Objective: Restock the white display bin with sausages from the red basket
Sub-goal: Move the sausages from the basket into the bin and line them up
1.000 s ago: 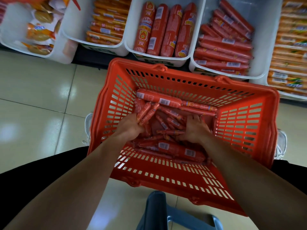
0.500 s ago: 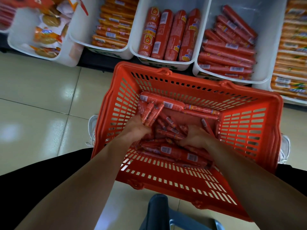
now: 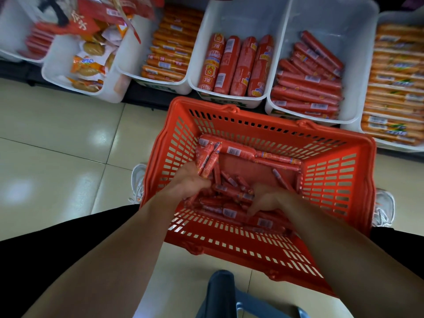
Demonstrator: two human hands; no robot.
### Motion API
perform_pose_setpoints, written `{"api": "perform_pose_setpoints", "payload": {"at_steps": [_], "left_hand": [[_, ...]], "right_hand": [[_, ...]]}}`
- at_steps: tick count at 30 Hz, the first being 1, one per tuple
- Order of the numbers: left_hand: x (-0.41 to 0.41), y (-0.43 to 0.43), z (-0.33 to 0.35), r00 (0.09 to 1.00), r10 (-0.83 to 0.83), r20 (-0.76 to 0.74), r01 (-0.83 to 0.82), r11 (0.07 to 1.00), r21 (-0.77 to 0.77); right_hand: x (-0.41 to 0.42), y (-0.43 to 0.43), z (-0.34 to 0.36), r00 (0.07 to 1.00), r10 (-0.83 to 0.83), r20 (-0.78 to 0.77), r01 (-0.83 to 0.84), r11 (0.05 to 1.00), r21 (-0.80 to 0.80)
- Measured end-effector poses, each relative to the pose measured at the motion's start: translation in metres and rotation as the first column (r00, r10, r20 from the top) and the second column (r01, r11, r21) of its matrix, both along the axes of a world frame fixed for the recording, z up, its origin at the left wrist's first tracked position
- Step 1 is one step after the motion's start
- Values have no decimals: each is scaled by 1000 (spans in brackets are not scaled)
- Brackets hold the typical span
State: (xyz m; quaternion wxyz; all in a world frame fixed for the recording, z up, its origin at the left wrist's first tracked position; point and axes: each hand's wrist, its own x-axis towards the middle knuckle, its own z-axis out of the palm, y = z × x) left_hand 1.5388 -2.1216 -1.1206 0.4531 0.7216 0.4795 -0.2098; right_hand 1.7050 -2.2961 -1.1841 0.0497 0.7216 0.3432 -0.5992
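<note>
The tiled floor [image 3: 57, 138] is filling the left of the view, and the red basket [image 3: 332, 180] is sitting on it at the centre, between two white shoes. At twelve o'clock from the basket a row of white bins is lying along the shelf; the white display bin [image 3: 330, 17] at one o'clock is holding a low stack of slim red sausages [image 3: 307, 88] in its near half, while its far half is showing bare plastic. Beside it at twelve o'clock another bin [image 3: 241, 14] is carrying four thick sausages side by side. Inside the basket, loose basket sausages [image 3: 275, 165] are lying jumbled across the bottom. The left hand [image 3: 188, 182], at nine o'clock within the basket, is curling closed around a small bundle of thin sausages [image 3: 207, 160] that is pointing toward twelve o'clock. The right hand [image 3: 268, 199], at five o'clock from it, is resting half-open with fingers spread on the pile; whether it is gripping any is unclear.
</note>
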Motion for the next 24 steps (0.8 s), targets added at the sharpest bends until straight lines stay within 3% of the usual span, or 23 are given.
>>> {"api": "perform_pose_setpoints", "payload": {"at_steps": [7,15,24], "left_hand": [[5,8,38,999,-38,8,37,992,120],[18,19,107,987,-134,86,105,953,285],[59,35,165,958,-214,188,139,927,349]], "right_hand": [[14,-3,54,986,-156,60,142,973,183],[48,-13,148,936,-350,38,311,874,373],[123,10,240,807,-591,1,450,615,648]]}}
